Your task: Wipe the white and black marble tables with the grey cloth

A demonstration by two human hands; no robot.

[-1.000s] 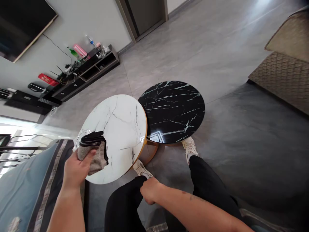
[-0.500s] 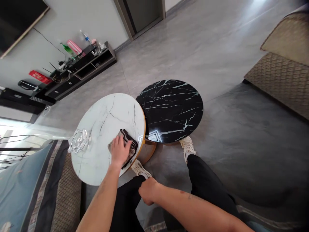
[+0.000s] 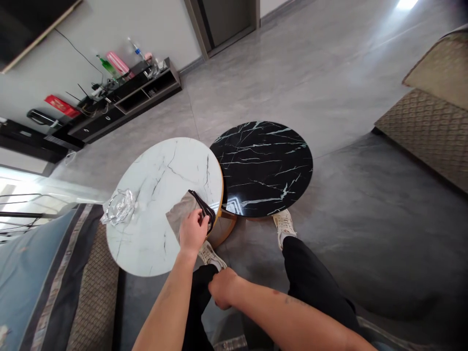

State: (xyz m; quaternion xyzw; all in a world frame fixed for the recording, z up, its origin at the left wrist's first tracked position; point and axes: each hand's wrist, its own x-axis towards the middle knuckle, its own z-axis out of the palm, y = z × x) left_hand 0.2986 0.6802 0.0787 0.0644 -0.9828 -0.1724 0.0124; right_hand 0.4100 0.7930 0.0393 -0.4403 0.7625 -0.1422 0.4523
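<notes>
Grey-beige cloth with black edging [image 3: 179, 214] lies partly spread on a round white marble-patterned tabletop [image 3: 157, 168] with a thin gold rim, at the near right of that top and close to its edge. The left hand [image 3: 192, 231] sits on the cloth, its thumb and fingers pressed together in a pinch on the black-edged fold, while a flat grey corner of the cloth fans out to the left of the hand. The right hand [image 3: 223, 287] is away from the tabletop, lower down, its fingers curled shut on a black trouser leg [image 3: 199, 300].

A clear, crumpled-looking object of glass or plastic [image 3: 119, 207] rests at the left edge of the white top, well apart from the cloth. To the right, a round black marble-patterned tabletop with white veins [image 3: 261, 168] sits directly beside the white one, partly under its rim. Cream sneakers [image 3: 284, 226] show near both tables on a grey tiled floor [image 3: 292, 83]. A low black media cabinet [image 3: 124, 105] with bottles on it stands far left, a woven tan cushion [image 3: 429, 126] lies right, and blue bedding [image 3: 32, 268] lies near left.
</notes>
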